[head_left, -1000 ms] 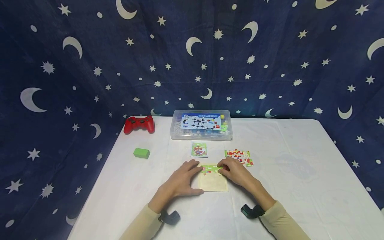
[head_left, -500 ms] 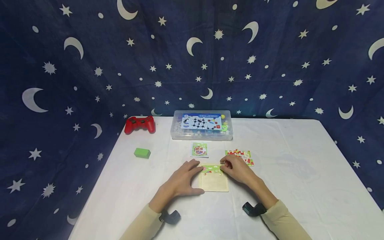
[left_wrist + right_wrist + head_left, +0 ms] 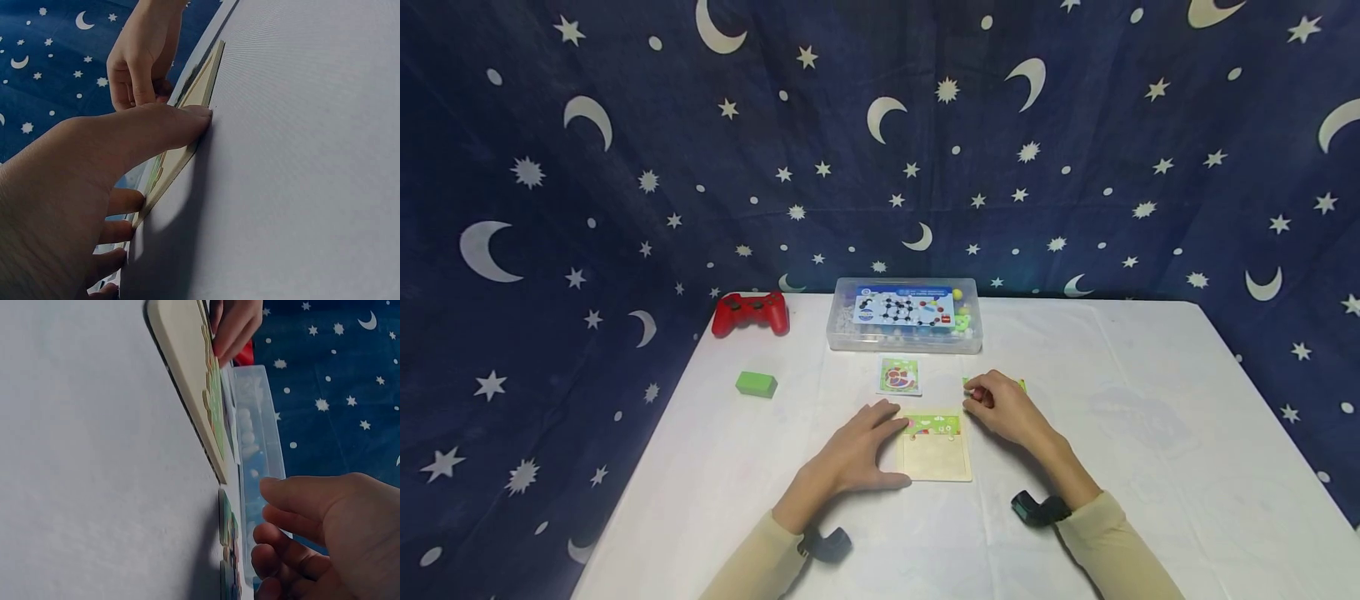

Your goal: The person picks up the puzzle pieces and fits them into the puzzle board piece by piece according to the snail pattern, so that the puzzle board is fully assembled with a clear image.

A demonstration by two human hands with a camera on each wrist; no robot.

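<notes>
A pale wooden puzzle tray (image 3: 934, 460) lies in front of me, with green puzzle pieces (image 3: 934, 425) fitted along its far side. My left hand (image 3: 853, 450) holds the tray's left side, thumb at the near corner and fingers further up. In the left wrist view the thumb touches the tray's near edge. My right hand (image 3: 1006, 407) hovers over the loose puzzle pieces (image 3: 227, 519) to the tray's right and covers most of them in the head view. Its fingers are loosely bent, with thumb and forefinger apart; the right wrist view shows nothing between them.
Behind the tray lies a small picture card (image 3: 898, 377). A clear plastic box (image 3: 904, 337) with a molecule label stands at the back. To the left are a green block (image 3: 756, 384) and a red game controller (image 3: 750, 314). A starry navy curtain (image 3: 880, 167) hangs behind the white table.
My right hand has left the fitted pieces at the tray's upper right and moved right and away from me, over the loose pieces. My left hand has stayed in place.
</notes>
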